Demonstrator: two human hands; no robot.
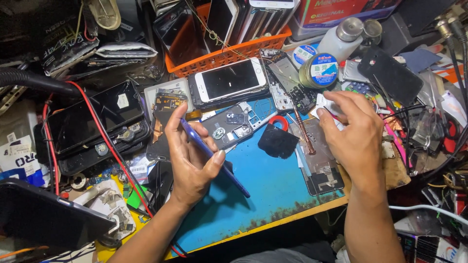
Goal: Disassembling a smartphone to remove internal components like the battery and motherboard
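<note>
**Two hands over a crowded phone-repair bench**

Seen from above, head-height. Left hand [191, 153] raised near the middle of the bench [273, 195], clasped around a slim blue phone [214, 158]: thumb across the near face, fingers behind, phone tilted edge-on and slanting down toward the right. Phone lifted clear of the blue mat, its lower end hanging just above it.

Right hand [353, 134] to the right, palm down, fingers curled over small white scraps and a thin pink tool [395, 139]; whether anything is actually pinched, impossible to tell.

Between the hands: a copper-coloured screwdriver [304, 134] lying on the mat, a dark square patch [278, 142] just left of it, an opened phone back [229, 129] with exposed parts beside the left fingertips. Farther off: a white phone [228, 80] face up, an orange basket [229, 53] stacked with handsets, a round tin [319, 70], a white bottle [343, 39]. A red cable [105, 136] trailing along the left.

Likely risks, judged from this layout: grip on the blue phone held by edges only, so a slip could drop it onto loose parts below; clutter under the right hand easy to sweep off the bench; screwdriver lying close enough to roll or be knocked; red cable near the left forearm, easy to snag.
</note>
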